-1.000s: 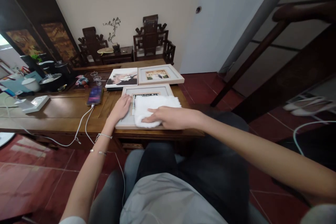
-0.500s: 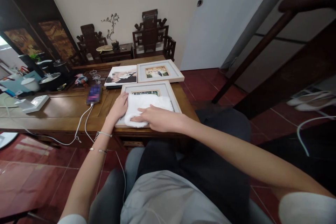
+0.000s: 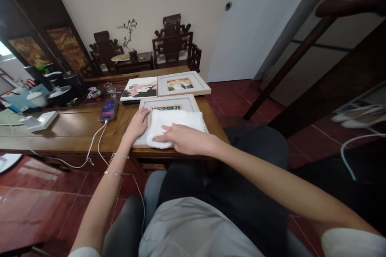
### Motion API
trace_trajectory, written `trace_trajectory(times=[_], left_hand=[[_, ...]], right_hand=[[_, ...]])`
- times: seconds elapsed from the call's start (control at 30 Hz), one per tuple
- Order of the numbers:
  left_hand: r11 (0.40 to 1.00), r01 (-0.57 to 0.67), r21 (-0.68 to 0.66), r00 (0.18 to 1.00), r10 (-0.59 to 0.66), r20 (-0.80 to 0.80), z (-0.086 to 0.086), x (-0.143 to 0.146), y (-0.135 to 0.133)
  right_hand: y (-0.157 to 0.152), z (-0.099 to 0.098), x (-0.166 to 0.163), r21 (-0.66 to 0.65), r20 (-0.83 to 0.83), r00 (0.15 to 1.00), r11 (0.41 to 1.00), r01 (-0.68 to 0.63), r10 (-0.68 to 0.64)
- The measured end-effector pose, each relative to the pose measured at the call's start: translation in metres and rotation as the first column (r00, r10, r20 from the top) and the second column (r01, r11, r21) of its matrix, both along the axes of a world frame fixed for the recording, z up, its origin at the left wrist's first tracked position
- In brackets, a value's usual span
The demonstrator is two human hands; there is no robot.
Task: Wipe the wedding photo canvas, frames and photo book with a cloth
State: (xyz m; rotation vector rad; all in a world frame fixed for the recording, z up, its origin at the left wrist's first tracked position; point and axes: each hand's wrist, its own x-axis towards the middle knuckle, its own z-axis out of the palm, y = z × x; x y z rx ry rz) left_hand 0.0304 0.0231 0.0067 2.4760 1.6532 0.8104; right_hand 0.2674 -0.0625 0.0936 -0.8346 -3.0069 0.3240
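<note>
A light-wood picture frame (image 3: 169,100) with a wide pale mat lies flat at the table's front right corner. My left hand (image 3: 139,122) grips its left edge, fingers curled over the rim. Across the lower part of the frame is a fluffy white cloth (image 3: 181,118), which covers most of the small picture inside. My right hand (image 3: 185,138) holds the cloth down against the frame, thumb and fingers sunk into the pile. Behind lie a second picture frame (image 3: 199,82) with a small photo and a white-edged photo panel (image 3: 140,88).
On the wooden table (image 3: 75,128) a phone (image 3: 107,109) is plugged into white cables. A white power strip (image 3: 44,121) and tea ware (image 3: 58,93) stand at the left. Dark carved chairs (image 3: 171,42) and a small potted tree (image 3: 132,52) are beyond the table.
My right hand and the white cloth have shifted slightly to the right across the frame. My left hand stays on the frame's left edge. The view has tilted a little.
</note>
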Motion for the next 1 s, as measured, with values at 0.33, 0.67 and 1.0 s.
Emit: trace_trajectory(times=[0.33, 0.67, 1.0], left_hand=[[1.0, 0.014, -0.009, 1.0, -0.014, -0.018, -0.002, -0.001, 0.0], [0.999, 0.02, -0.025, 1.0, -0.02, -0.006, -0.001, -0.001, 0.0], [1.0, 0.028, 0.004, 0.999, -0.028, 0.022, -0.003, -0.001, 0.002]], right_hand=[[-0.016, 0.004, 0.051, 0.1, 0.12, 0.963, 0.968, 0.231, -0.242], [0.061, -0.022, 0.071, 0.191, 0.041, 0.877, 0.865, 0.463, -0.479], [0.128, -0.037, -0.014, 0.407, -0.16, 0.979, 0.895, 0.181, -0.125]])
